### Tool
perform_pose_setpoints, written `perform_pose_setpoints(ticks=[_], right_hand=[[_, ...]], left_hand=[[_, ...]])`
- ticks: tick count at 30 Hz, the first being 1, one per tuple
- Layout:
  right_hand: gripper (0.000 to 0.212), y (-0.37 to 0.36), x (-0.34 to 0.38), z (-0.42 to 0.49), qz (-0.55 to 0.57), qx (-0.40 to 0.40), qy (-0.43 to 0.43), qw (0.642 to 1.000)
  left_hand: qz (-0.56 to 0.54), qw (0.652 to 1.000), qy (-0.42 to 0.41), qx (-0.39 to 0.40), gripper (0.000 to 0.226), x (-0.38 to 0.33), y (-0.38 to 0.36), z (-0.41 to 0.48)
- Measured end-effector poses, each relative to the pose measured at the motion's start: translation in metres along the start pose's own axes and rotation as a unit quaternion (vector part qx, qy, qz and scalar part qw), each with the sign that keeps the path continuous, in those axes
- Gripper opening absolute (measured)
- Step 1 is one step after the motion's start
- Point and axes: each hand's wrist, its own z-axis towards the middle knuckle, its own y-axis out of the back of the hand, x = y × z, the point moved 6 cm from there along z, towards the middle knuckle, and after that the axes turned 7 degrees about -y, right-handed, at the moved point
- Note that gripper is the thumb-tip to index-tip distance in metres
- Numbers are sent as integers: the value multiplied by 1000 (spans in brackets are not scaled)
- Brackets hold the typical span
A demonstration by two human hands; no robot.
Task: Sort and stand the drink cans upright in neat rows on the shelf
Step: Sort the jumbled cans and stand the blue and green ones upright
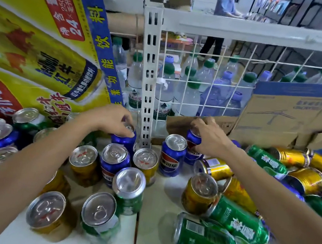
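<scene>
We've got our left hand (114, 120) curled over the top of an upright blue can (123, 141), fingers wrapped round its rim, right beside the white slotted post (148, 77). Our right hand (209, 139) grips a second Pepsi can (190, 158) at the back of the white shelf (156, 197), just behind and touching a standing Pepsi can (172, 155). The left side is mostly upright cans in mixed colours. On the right, green cans (239, 220) and gold cans (309, 179) lie tipped in a heap. Water bottles (189, 96) stand beyond the post.

Shop; shelf (161, 198) of drink cans (172, 157)
</scene>
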Motion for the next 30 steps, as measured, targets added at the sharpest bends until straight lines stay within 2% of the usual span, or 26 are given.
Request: perform_pose_setpoints(ticks=[2,4,7,10,12,15,20,26,30], right_hand=[[77,0,0,-2,29,8,25,999],[78,2,-3,-4,62,17,42,997],[79,4,-14,-7,79,20,57,995],[84,2,-27,-9,104,20,60,993],[80,2,-36,-11,101,8,55,993],[70,4,-54,-17,94,9,38,995],[62,5,-100,-32,84,25,13,996],[54,7,-156,-59,41,10,-11,999],[61,8,-191,-74,27,24,-52,998]], left_hand=[[18,1000,20,7,41,-3,5,-2],[96,994,56,4,43,-9,8,-5],[176,979,88,-48,48,-31,12,-10],[175,973,71,-129,42,-74,19,-17],[169,970,34,-175,37,-106,22,-20],[135,970,-17,-200,34,-145,20,-16],[116,976,-83,-162,39,-196,1,3],[153,983,-103,-21,44,-244,-42,42],[192,973,-120,38,46,-274,-66,63]])
